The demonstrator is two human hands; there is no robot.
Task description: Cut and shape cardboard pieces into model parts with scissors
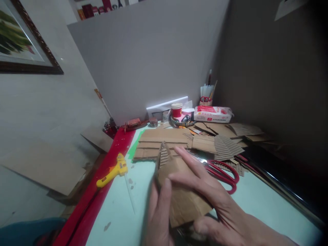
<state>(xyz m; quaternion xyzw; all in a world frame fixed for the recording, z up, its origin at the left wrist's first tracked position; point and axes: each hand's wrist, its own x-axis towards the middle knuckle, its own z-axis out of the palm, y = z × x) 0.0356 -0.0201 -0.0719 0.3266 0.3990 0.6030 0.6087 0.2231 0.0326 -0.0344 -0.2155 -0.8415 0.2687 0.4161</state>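
A folded brown cardboard piece (186, 201), with a ribbed pointed tip at its far end, is held between both hands above the table. My left hand (160, 212) grips it from the left, thumb lying along its near face. My right hand (215, 194) wraps over the right side, two fingers reaching across the top and the thumb at the lower edge. Just beyond the right hand lie red-handled scissors (234, 176), their blades partly hidden. To the left rests a yellow glue gun (115, 171) with a clear glue stick (130, 193) in line with it.
Flat cardboard sheets (164, 136) and ribbed scraps (227, 147) cover the table's far part. Behind them stand a red paper cup (176, 110), a tissue pack (212, 113) and a brush holder (206, 97). Grey panels (159, 58) wall the back and right.
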